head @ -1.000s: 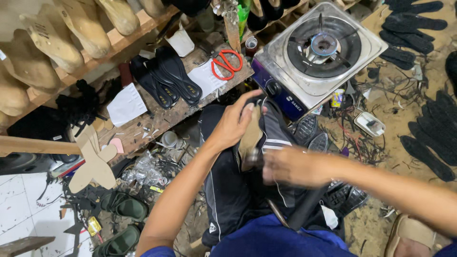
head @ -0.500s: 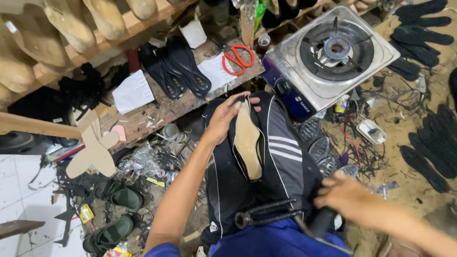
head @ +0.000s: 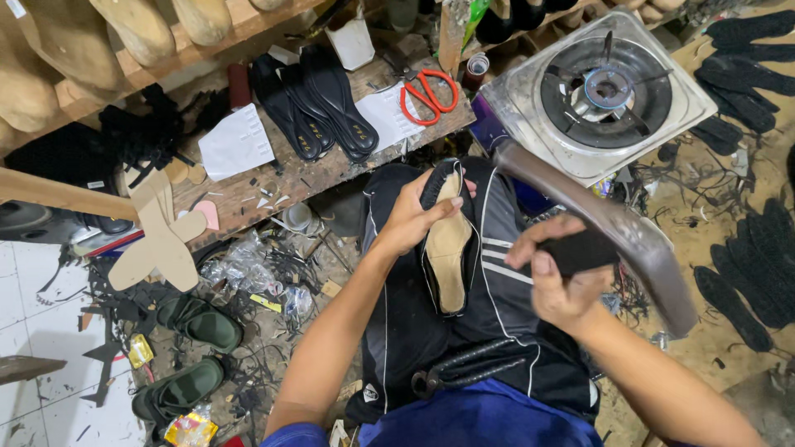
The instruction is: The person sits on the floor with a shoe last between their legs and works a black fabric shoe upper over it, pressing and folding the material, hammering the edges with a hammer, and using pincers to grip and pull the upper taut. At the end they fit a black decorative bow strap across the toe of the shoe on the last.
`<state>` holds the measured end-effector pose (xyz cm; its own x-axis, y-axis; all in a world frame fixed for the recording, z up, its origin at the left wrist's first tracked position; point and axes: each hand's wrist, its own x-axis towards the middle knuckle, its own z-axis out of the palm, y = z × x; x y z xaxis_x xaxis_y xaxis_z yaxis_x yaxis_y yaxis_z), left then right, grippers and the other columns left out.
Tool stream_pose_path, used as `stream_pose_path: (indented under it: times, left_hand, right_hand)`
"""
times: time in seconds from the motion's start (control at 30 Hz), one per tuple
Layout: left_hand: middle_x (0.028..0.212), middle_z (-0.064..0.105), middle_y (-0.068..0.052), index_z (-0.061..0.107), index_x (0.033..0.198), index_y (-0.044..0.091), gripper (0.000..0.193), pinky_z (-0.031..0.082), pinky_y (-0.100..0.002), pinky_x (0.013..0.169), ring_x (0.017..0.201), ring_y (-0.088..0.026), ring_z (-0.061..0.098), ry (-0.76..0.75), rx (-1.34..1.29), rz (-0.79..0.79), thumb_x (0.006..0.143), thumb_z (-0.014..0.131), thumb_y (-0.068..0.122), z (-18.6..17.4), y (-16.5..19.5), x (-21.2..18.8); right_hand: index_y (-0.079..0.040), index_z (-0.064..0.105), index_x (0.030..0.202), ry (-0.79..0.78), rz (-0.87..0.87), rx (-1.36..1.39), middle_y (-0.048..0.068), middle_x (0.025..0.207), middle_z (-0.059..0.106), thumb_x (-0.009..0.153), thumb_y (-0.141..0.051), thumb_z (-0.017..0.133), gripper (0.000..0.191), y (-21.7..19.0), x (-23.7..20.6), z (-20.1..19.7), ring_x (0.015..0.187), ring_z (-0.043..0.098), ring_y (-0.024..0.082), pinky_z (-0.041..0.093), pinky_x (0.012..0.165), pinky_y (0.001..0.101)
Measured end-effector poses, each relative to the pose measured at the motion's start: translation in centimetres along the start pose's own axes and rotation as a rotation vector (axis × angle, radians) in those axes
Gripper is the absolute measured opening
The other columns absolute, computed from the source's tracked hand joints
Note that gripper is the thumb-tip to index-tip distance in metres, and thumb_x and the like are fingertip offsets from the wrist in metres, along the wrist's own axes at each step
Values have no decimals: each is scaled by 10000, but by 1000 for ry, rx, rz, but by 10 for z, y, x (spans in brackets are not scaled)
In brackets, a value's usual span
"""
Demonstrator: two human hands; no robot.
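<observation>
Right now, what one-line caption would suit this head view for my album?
Left hand steadies a tan-soled shoe on the lap while the right hand grips a curved metal tool beside a gas stove.

A single head-worn camera looks steeply down over the person's lap, close enough that both forearms fill the lower frame. The wooden worktop (head: pixel 273 178) runs across the upper left, a gas stove (head: pixel 609 87) sits at upper right, and the littered floor (head: pixel 248 348) shows at lower left.
</observation>
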<state>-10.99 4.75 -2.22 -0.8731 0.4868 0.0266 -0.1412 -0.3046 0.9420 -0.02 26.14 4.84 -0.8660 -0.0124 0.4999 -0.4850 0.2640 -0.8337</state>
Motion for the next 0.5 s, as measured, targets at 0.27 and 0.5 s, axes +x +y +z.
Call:
stream_pose_path:
  times: [0.27,0.5]
  left_hand:
    - [1189,714,-59,616,1291,-2,360,529,-283,1013,1116,-127,659,26,78,63,939,693,2,-2,-9,-6]
    - [1161,702,-45,593,1317,12,463,536,-278,950,1059,-110,644,117,207,32,875,730,13,-1,-9,-4]
  right_hand:
    - [34,642,1149,-97,276,-231,104,660,653,933,-137,652,275,19,10,19,547,641,195,505,554,329]
    - [40,606,1216,-261,274,-344,178,764,687,963,-172,682,339,5,31,22,639,683,299,520,605,386]
